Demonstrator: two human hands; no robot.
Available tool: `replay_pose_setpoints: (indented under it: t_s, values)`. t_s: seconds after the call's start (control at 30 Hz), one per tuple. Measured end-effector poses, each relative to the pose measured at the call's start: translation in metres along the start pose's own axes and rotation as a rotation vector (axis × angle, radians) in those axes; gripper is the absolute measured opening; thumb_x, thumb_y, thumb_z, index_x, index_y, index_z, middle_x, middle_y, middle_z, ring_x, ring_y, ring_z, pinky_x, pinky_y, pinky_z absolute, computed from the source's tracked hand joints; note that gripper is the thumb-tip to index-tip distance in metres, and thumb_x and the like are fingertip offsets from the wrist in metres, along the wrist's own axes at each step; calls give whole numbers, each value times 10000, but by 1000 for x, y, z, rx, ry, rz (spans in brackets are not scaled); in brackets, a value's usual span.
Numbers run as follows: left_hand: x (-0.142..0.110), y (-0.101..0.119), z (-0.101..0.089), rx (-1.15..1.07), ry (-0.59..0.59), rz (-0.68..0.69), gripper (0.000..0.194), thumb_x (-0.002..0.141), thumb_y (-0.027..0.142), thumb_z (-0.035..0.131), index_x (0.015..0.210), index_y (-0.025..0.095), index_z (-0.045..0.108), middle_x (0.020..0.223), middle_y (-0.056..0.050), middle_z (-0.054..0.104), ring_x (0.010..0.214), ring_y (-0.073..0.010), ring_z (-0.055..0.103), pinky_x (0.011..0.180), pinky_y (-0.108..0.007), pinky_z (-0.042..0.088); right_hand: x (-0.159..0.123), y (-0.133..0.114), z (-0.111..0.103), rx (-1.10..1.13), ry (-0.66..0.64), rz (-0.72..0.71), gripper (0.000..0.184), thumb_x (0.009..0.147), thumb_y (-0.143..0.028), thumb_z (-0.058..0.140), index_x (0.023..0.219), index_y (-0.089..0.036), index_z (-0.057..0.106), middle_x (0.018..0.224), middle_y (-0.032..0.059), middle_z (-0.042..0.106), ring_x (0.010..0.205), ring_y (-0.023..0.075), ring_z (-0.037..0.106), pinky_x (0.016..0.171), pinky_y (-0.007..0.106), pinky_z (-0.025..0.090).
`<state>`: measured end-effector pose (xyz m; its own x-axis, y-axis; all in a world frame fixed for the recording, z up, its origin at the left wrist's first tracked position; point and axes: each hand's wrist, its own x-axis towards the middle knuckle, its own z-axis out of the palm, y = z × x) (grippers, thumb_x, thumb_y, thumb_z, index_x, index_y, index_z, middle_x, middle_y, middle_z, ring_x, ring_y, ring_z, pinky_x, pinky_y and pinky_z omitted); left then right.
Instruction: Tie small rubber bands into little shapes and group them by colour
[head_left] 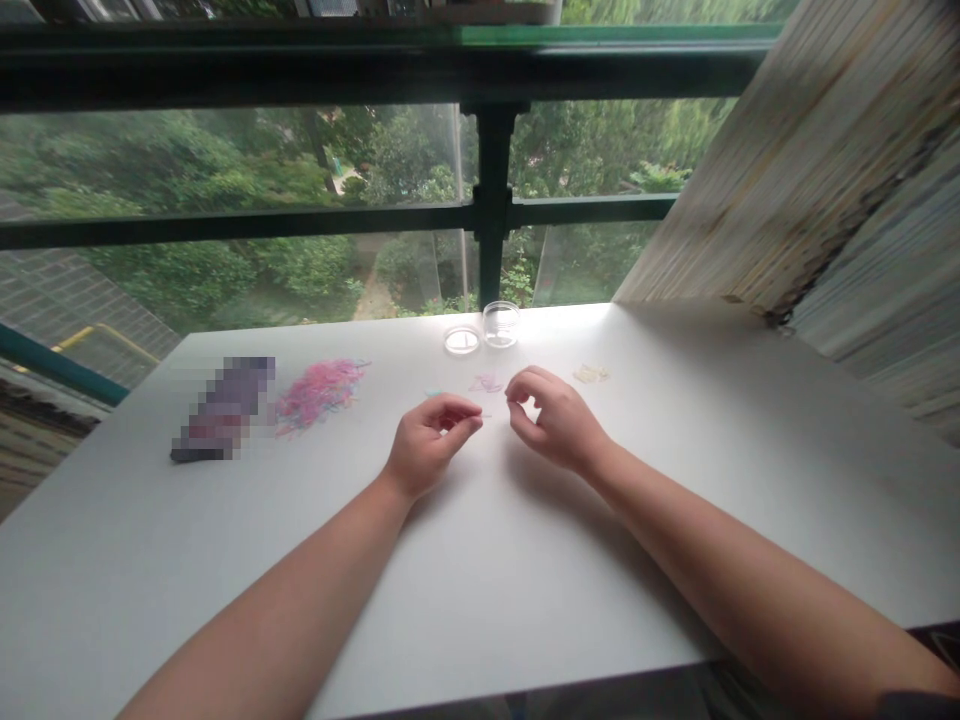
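Both of my hands rest near the middle of a white table (525, 560). My left hand (429, 442) has its fingers pinched together on something thin and too small to name. My right hand (553, 418) is curled, thumb and forefinger closed in a pinch; what it holds, if anything, is hidden. Between and just beyond the hands lies a small pale purple heap of tiny bands (487, 382). A pile of pink and blue tiny elastic bands (319, 393) lies to the left. A small yellowish heap (591, 373) lies to the right.
A clear small round jar (501, 323) and its clear lid (461, 340) stand at the table's far edge. A dark, blurred-out flat object (225, 408) lies at the left. Behind the table is a dark railing (491, 210) with glass; a tiled wall (825, 180) rises at the right.
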<state>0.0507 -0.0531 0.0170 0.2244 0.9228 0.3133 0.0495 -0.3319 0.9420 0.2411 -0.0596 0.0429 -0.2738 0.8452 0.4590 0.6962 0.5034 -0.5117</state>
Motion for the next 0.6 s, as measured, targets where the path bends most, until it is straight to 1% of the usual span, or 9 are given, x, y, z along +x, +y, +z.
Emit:
replay_pose_setpoints:
  t_s: [0.03, 0.07, 0.13, 0.23, 0.37, 0.47, 0.6]
  values:
    - [-1, 0, 1, -1, -9, -10, 164, 721, 290, 688, 823, 163, 663, 768, -43, 654, 720, -147, 591, 674, -263, 472, -7, -2, -1, 95, -27, 64, 95, 751, -119, 488, 792, -178, 550, 732, 30, 587, 645, 141, 520, 630, 265, 414]
    - [-2, 0, 2, -1, -21, -18, 162, 720, 288, 689, 819, 161, 665, 772, -48, 659, 728, -153, 599, 683, -268, 478, -13, -3, -2, 189, -57, 117, 82, 758, -125, 485, 782, -184, 537, 703, 16, 588, 591, 123, 504, 594, 254, 413]
    - [-4, 2, 3, 1, -50, -32, 154, 719, 279, 691, 811, 158, 665, 785, -56, 668, 743, -162, 612, 699, -275, 486, -21, -3, 0, 354, -69, 216, 53, 767, -140, 491, 767, -187, 516, 659, -2, 577, 541, 106, 483, 546, 241, 406]
    - [-6, 5, 4, 13, -97, -38, 141, 721, 258, 691, 811, 153, 661, 787, -59, 675, 742, -163, 621, 698, -275, 487, -26, -1, 6, 545, -72, 311, 13, 774, -173, 521, 767, -177, 532, 629, -5, 564, 543, 108, 505, 516, 235, 408]
    - [-8, 8, 4, 46, -158, -50, 118, 733, 241, 683, 804, 149, 660, 775, -59, 683, 732, -161, 624, 686, -272, 486, -24, 4, 12, 764, -124, 389, 83, 780, -220, 571, 831, -156, 582, 695, 28, 640, 582, 122, 582, 546, 252, 467]
    - [-8, 9, 3, 41, -154, -99, 131, 735, 251, 683, 805, 144, 655, 778, -66, 688, 737, -171, 634, 680, -277, 496, -26, 4, 12, 863, -105, 436, 135, 769, -248, 618, 862, -152, 605, 748, 50, 678, 600, 132, 615, 566, 270, 502]
    - [-8, 10, 3, 33, -162, -158, 123, 739, 239, 681, 810, 143, 653, 781, -65, 691, 741, -175, 644, 674, -275, 507, -30, 1, 11, 850, -106, 438, 144, 762, -269, 649, 860, -163, 641, 776, 58, 691, 625, 151, 638, 585, 288, 525]
